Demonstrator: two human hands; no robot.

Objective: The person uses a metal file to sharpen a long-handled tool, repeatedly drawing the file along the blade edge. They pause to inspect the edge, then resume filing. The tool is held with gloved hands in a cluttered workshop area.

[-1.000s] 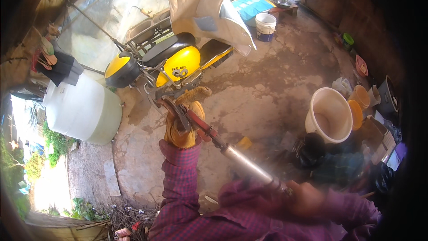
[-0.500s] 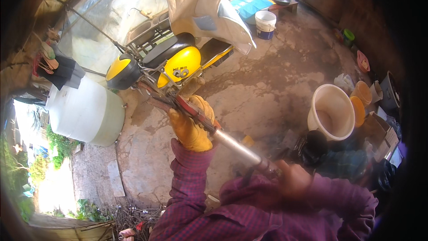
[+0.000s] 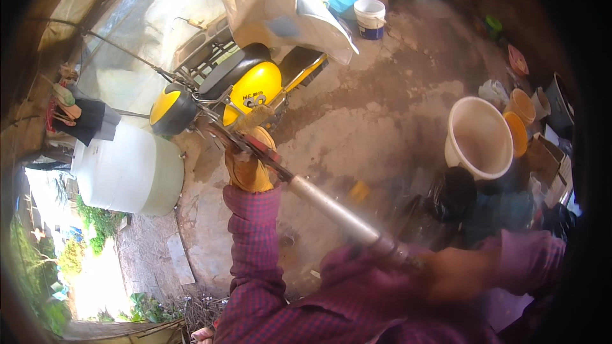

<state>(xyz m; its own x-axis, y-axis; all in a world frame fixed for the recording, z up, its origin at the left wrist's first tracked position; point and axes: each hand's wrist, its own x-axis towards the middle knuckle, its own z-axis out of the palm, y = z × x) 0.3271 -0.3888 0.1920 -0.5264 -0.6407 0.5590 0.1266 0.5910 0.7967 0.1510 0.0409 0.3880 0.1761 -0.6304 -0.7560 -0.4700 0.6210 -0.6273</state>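
Note:
A long tool slants across the middle, with a silver metal tube (image 3: pixel 335 210) and a narrow reddish-brown part (image 3: pixel 261 155) at its far end; its exact kind is unclear. My left hand (image 3: pixel 250 169), in a yellow work glove, is closed around the reddish-brown part. At the tube's near end, my bare right hand (image 3: pixel 459 274) is closed on the tool, blurred by motion. Just beyond the glove shows a rough brown piece (image 3: pixel 256 117); whether it touches the tool I cannot tell. Purple checked sleeves cover both forearms.
A yellow-and-black electric scooter (image 3: pixel 255 86) with a pale cover stands ahead. Left is a large white tank (image 3: pixel 124 169). A cream tub (image 3: pixel 478 139), orange basins (image 3: pixel 515 134) and a black rounded object (image 3: pixel 450 193) stand right. A white-and-blue bucket (image 3: pixel 370 19) sits farther back.
My right hand has moved right and down with the tool's near end, farther from my left hand. More of the silver tube shows. The gloved left hand sits slightly farther left and up.

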